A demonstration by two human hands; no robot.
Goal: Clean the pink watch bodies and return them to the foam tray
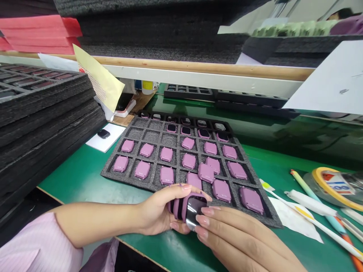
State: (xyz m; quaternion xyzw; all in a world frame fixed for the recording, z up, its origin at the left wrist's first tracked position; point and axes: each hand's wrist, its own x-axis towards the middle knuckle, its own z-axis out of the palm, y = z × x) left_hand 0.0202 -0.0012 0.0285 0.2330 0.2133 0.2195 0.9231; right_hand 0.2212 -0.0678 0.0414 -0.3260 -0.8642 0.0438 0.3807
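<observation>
My left hand (pixel 162 207) is closed round a short stack of purple smartwatch cases (pixel 181 206), held above the front edge of the foam tray. The nearest one turns its glossy black screen (pixel 195 208) to the right, with light reflecting off it. My right hand (pixel 235 234) has its fingers stretched out, their tips touching that screen; its thumb is hidden. Just behind, the dark grey foam tray (pixel 150 185) carries rows of purple watch cases (pixel 221 189), most back side up. Farther back, several show black screens (pixel 203 133). One case (pixel 206 172) lies across a divider, overlapping another.
Stacked black foam trays (pixel 56 117) rise at the left. A small dark watch piece (pixel 103 133) lies on a white pad (pixel 109 143). Right of the tray are swabs, pens (pixel 309 187) and a tape roll (pixel 326 177). A loaded shelf (pixel 198 75) overhangs the green bench (pixel 82 170).
</observation>
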